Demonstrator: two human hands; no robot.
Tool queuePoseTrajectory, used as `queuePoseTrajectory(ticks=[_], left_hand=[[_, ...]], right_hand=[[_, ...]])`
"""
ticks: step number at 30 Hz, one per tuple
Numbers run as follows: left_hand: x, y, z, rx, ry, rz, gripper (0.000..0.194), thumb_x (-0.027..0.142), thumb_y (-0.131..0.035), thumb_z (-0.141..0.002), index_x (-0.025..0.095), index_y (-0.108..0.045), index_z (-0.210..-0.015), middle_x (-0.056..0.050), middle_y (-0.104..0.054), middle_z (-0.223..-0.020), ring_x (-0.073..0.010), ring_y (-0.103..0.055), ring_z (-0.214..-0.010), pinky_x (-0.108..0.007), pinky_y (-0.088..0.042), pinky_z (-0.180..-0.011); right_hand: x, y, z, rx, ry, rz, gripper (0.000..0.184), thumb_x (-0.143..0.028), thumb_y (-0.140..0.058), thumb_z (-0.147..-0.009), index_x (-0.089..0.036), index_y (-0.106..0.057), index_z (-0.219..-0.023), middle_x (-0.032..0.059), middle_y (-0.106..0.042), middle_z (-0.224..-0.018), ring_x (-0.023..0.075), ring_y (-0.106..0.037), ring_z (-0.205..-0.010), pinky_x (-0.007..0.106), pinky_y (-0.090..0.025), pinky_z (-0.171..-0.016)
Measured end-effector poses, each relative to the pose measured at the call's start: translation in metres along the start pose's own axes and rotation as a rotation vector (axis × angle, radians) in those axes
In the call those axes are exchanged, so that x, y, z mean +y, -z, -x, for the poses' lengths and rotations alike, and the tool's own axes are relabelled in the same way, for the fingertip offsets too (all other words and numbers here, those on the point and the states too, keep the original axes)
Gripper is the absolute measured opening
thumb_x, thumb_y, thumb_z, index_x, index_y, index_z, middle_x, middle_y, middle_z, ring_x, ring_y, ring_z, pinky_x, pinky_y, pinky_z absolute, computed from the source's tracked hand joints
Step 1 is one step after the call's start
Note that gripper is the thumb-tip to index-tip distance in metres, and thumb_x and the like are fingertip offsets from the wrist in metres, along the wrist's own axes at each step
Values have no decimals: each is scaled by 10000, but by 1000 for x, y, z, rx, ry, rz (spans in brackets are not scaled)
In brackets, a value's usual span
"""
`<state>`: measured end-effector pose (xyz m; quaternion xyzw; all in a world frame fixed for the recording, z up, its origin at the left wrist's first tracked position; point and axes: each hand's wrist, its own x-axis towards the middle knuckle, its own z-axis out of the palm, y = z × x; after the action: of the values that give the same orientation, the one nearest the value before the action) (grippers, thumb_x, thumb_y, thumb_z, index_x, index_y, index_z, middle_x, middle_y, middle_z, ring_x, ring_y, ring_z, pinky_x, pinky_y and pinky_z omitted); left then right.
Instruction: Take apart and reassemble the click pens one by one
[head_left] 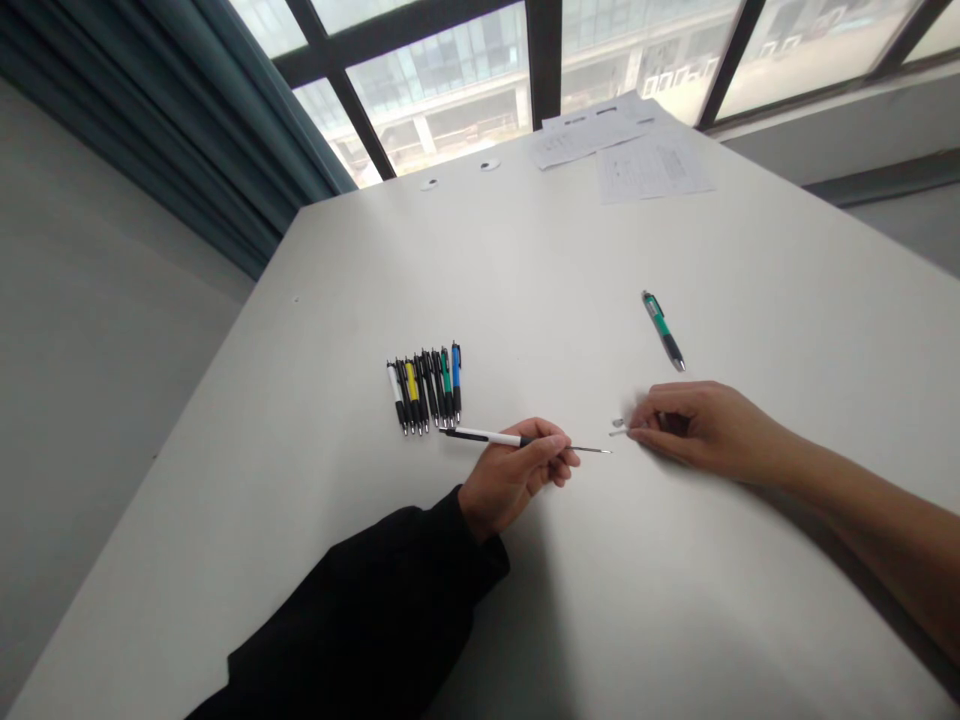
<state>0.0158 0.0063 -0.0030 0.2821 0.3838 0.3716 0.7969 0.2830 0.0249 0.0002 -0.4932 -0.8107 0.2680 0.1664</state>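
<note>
- Your black sleeve (352, 620) fills the bottom left, running up to your left hand (514, 475).
- That left hand is closed, grasping a white-and-black pen (487, 436) without clenching; a thin refill (589, 450) juts from its right end.
- Your right hand (709, 430) comes in bare from the right, its fingertips (637, 420) pinched on a small silver bit (617, 430) (blurred, so its exact kind is hard to tell).
- The refill's tip and that bit sit near each other, not touching.
- A row of about eight pens (424, 392) lies side by side on the table (225, 500), just beyond the end of the pen in your left hand: white, black, yellow, green and blue among them.
- A lone green-and-black pen (663, 330) lies apart, above your right hand.
- At the table's far end lie papers (645, 165) and two small white discs (459, 175).
- Past that, a window (442, 80) — a teal curtain (150, 110) hangs to its left.
</note>
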Motion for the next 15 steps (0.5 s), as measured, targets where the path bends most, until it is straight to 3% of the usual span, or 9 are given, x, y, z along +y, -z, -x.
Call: queuePoseTrajectory(ticks=[15], left_hand=[[0,0,1,-6,-3,-8,291,308,-865,-732,111,-658,-785,-63,-721,-708,-96,-600,-587,-213,-439,-578]], right_hand=[[-2,1,0,7,-4,-3,182,-376,-641,-909,-238,-736,-837,3,-675,-682,138,-568,-590,261,-405,-572]])
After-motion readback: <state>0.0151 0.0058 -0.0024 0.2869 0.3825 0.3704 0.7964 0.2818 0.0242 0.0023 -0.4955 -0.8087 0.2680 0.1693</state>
